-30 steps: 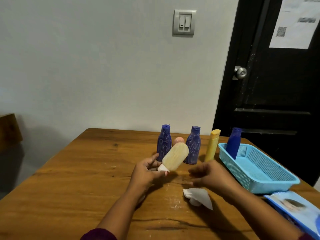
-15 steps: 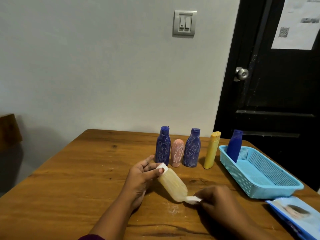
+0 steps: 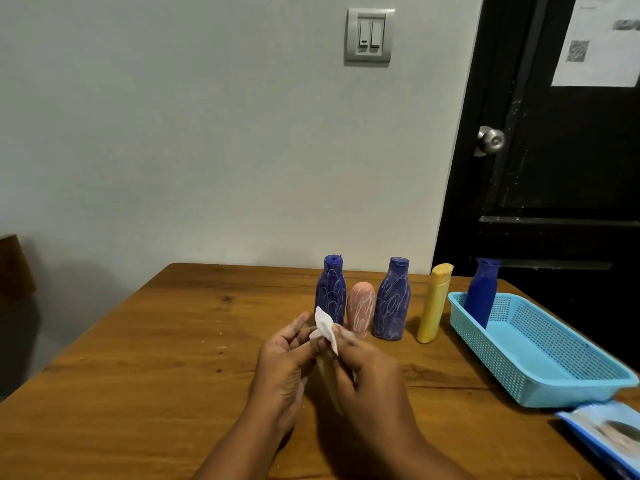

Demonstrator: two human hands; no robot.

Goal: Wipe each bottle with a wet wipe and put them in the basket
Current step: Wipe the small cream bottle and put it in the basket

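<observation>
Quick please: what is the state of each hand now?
Left hand: closed, holding the cream bottle.
Right hand: closed, holding the wet wipe against it.

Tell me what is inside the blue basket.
One dark blue bottle stands in the far corner of the basket. Nothing else shows on its visible floor, but the wall facing the camera hides a strip of it.

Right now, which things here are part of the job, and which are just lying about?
Job: cream bottle in the left hand, wet wipe in the right hand, two scribbled blue bottles, pink bottle, yellow bottle, blue bottle in the basket, wipes pack.
Just lying about: light switch, door knob, paper on door.
</observation>
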